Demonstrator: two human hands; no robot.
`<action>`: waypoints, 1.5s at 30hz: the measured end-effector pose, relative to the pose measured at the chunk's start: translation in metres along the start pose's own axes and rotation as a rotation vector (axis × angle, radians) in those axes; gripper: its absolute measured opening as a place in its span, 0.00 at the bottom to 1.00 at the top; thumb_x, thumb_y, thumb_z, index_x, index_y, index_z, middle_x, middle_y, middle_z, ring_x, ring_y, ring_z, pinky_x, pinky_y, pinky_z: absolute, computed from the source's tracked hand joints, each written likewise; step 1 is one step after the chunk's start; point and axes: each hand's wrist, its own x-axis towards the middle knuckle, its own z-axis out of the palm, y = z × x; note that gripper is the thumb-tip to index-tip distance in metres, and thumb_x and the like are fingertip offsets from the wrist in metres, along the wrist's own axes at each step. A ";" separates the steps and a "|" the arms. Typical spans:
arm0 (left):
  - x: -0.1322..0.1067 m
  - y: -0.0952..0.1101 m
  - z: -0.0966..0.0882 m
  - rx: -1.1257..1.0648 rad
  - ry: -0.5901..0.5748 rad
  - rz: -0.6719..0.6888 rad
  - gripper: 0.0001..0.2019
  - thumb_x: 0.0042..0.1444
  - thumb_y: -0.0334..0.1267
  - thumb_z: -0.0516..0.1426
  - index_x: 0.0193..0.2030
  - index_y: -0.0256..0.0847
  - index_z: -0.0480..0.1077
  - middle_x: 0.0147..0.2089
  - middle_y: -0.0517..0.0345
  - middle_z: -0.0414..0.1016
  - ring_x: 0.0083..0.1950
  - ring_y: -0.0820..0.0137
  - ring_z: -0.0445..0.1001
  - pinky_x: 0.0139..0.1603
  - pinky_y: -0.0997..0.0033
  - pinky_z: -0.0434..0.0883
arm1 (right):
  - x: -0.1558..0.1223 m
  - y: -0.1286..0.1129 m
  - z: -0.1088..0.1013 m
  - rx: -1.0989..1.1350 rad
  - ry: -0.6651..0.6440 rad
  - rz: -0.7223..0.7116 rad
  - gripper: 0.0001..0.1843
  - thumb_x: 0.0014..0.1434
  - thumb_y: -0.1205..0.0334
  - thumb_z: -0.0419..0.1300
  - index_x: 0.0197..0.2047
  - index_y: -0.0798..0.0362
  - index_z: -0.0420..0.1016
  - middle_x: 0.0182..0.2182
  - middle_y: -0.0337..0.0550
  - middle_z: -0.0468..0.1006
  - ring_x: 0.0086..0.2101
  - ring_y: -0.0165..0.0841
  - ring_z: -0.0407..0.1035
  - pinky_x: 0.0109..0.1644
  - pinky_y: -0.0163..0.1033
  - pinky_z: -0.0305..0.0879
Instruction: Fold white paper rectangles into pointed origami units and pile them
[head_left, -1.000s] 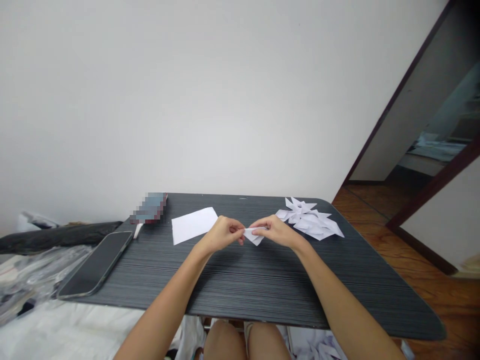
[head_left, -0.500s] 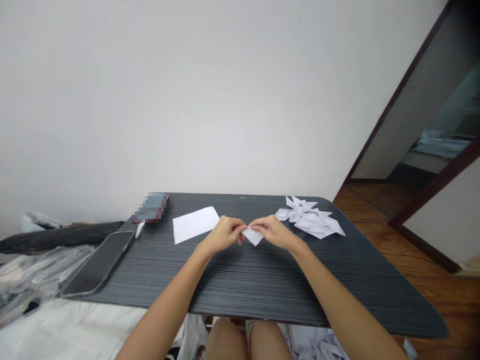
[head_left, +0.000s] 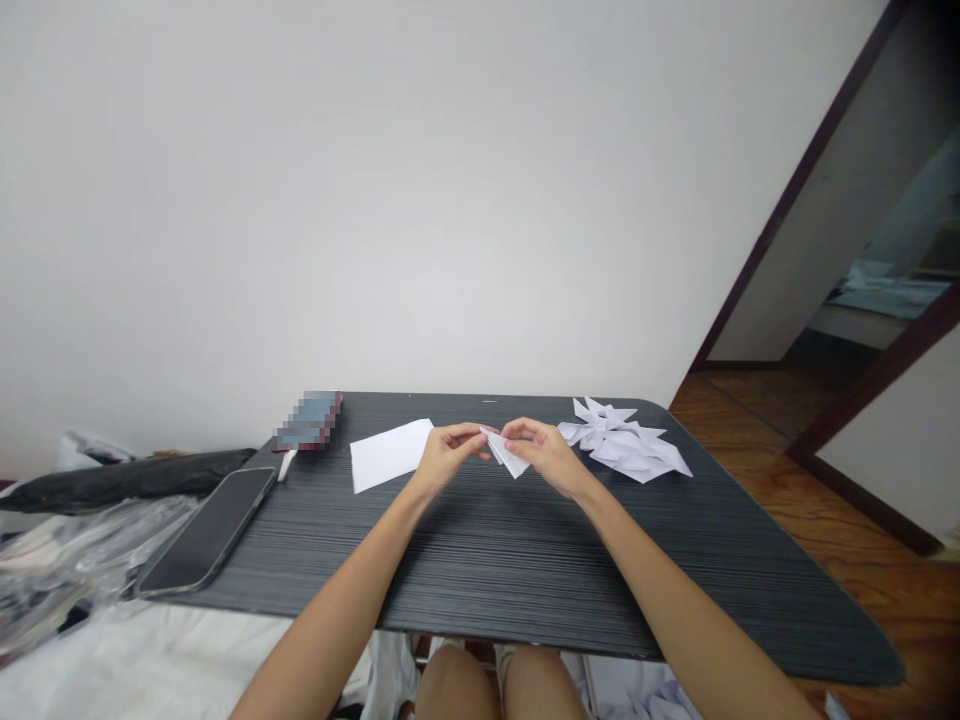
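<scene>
Over the middle of the dark table, my left hand and my right hand pinch a small folded white paper piece between their fingertips. The piece hangs point-down just above the tabletop. Each hand's fingers are closed on its upper edge. A flat white paper sheet lies just left of my left hand. A pile of several folded white paper pieces lies to the right of my right hand.
A black phone lies at the table's left edge, with a small reddish box behind it. A dark long bundle and plastic bags lie left of the table. Wooden floor and a doorway are at right.
Both hands have lifted slightly and turned the folded piece, so it now points downward between the fingertips. The view has shifted a little.
</scene>
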 end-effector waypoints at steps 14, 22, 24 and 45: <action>0.001 -0.012 0.007 -0.072 0.120 0.092 0.10 0.44 0.39 0.58 0.31 0.34 0.70 0.32 0.56 0.73 0.34 0.70 0.71 0.40 0.68 0.67 | -0.004 -0.005 0.007 0.161 0.004 0.087 0.12 0.42 0.60 0.63 0.32 0.53 0.68 0.33 0.39 0.69 0.27 0.26 0.64 0.28 0.32 0.60; 0.001 -0.011 0.011 -0.078 0.031 0.125 0.10 0.47 0.40 0.57 0.34 0.35 0.66 0.35 0.56 0.68 0.36 0.72 0.67 0.40 0.72 0.65 | -0.005 -0.007 0.007 0.249 -0.020 0.116 0.12 0.42 0.60 0.63 0.31 0.53 0.67 0.36 0.39 0.66 0.28 0.25 0.64 0.28 0.31 0.60; 0.001 -0.011 0.011 -0.082 0.032 0.115 0.11 0.47 0.40 0.57 0.35 0.35 0.65 0.35 0.56 0.68 0.37 0.72 0.67 0.40 0.72 0.65 | -0.004 -0.007 0.007 0.247 -0.019 0.117 0.12 0.42 0.60 0.63 0.31 0.53 0.67 0.37 0.39 0.66 0.28 0.25 0.64 0.28 0.31 0.60; 0.002 -0.026 0.016 -0.037 0.003 0.036 0.11 0.46 0.40 0.57 0.34 0.35 0.66 0.35 0.55 0.70 0.37 0.72 0.69 0.41 0.72 0.64 | -0.002 0.006 0.012 0.178 0.056 0.240 0.16 0.39 0.56 0.64 0.28 0.56 0.65 0.23 0.37 0.69 0.26 0.27 0.64 0.34 0.38 0.62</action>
